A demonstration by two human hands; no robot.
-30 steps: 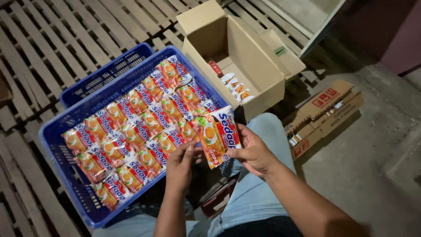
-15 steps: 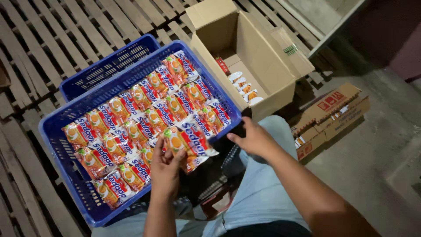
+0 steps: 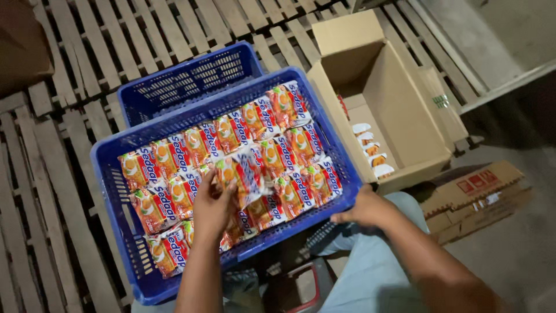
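Head view: noodle packet under left hand fingers, in crate.

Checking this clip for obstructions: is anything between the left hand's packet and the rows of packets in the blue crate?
Nothing visible. The left hand already presses the orange noodle packet onto the packed rows inside the blue crate. The right hand rests at the crate's near right rim, off to the side. The open cardboard box sits beyond the crate.

Dim scene, brightest at centre, motion-softened.

Light falls from above onto the glossy orange packets, which throw small glints. The corners sink into shadow, darkest by the right edge. The left hand and the packet under it are smeared; the wooden slats stay fairly sharp.
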